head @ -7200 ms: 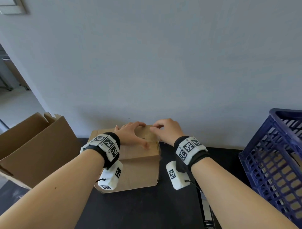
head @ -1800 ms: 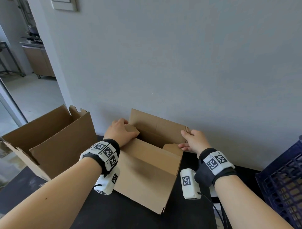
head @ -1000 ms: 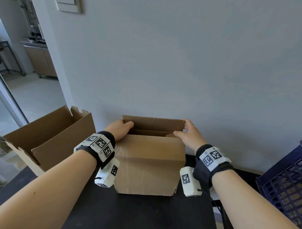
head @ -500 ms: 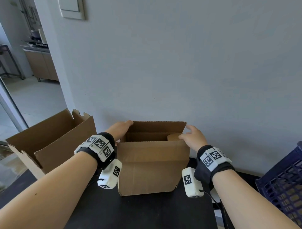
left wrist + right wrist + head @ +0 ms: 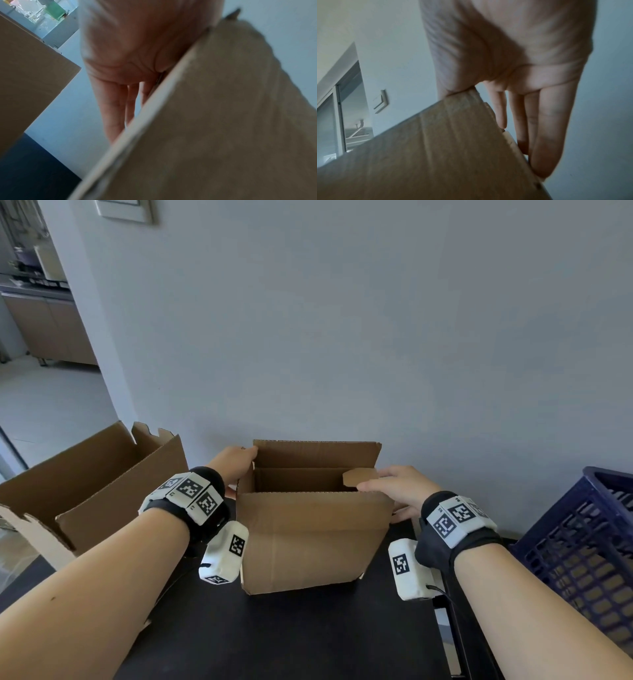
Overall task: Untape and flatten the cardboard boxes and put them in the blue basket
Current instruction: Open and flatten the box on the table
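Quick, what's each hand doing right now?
Left hand: open, flat against the left side of the box.
Right hand: open, flat against its right side.

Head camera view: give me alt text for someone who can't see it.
A person's left hand and right hand press against the sides of an open-topped cardboard box standing on a black table by a grey wall. A larger open box stands to the left, and a blue basket is at the right edge.
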{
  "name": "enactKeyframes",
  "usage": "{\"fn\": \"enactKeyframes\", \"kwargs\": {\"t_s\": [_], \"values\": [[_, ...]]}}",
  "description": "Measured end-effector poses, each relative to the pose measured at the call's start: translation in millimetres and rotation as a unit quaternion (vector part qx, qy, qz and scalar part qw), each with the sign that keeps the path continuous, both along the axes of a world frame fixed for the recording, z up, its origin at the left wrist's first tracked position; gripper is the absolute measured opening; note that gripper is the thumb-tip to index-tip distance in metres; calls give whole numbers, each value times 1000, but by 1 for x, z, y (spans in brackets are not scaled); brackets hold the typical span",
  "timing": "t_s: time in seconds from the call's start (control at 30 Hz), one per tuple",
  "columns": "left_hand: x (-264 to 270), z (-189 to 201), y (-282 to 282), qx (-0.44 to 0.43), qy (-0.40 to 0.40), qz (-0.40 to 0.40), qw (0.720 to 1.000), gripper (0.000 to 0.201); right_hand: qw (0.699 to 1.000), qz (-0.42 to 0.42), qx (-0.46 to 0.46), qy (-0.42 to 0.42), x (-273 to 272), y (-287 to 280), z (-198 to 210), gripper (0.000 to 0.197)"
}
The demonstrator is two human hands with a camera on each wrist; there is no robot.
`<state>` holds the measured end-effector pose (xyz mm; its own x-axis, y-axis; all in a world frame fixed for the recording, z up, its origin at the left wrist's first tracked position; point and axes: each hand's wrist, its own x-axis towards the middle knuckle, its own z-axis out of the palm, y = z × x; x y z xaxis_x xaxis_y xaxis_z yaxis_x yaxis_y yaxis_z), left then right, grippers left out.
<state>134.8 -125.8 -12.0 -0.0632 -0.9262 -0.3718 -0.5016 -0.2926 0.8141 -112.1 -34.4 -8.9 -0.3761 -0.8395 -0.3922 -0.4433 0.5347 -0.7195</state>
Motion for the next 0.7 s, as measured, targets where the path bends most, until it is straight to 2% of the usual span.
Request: {"fn": "enactKeyframes", "kwargs": {"t_s": [0.1, 0.2, 0.33, 0.43, 0.6, 0.7], "values": [[2, 0, 0, -12, 10, -9, 1000, 32, 999, 27, -24, 7, 2, 9, 1, 74], [5, 1, -2, -54, 31, -21, 998, 33, 987, 116, -3, 111, 4, 18, 6, 77], [7, 4, -2, -117, 51, -43, 991, 35, 968, 188, 31, 163, 11, 26, 3, 58], [9, 3, 2, -143, 55, -55, 987, 33, 950, 246, 62, 183, 19, 27, -2, 57], [13, -3, 4, -151, 61, -54, 985, 32, 934, 276, 92, 207, 22, 19, -8, 67], [16, -1, 2, -163, 73, -47, 983, 32, 925, 272, 92, 249, 25, 14, -14, 56]]}}
